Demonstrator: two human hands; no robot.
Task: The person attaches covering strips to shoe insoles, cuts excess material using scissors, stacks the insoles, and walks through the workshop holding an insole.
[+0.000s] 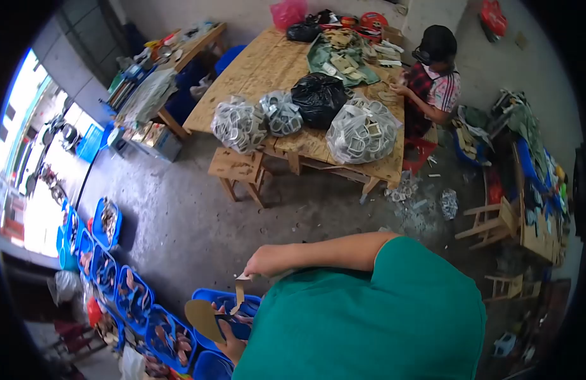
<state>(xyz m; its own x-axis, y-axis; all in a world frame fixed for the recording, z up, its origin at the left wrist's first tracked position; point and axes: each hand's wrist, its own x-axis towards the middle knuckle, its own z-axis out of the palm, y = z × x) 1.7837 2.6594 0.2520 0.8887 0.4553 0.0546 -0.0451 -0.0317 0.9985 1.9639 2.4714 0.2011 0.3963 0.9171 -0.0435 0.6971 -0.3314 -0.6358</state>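
Note:
My right hand (262, 261) is closed, pinching a narrow tan strip (239, 294) with a whitish upper end. The strip hangs down toward my left hand (231, 345), which grips a flat piece that looks like a shoe insole (204, 318), tan on its rounded end and dark blue nearer the fingers. Whether the strip is joined to the insole I cannot tell. Both hands are over or beside a blue basket (207, 294) holding similar flat pieces. My green sleeve and torso hide part of the basket.
Several blue baskets (155, 310) of flat pieces line the floor at left. A wooden table (242, 76) bears clear bags (363, 130) of buckle-like parts and a black bag (318, 100). A person (432, 82) sits at its right. A wooden stool (236, 166) stands before it.

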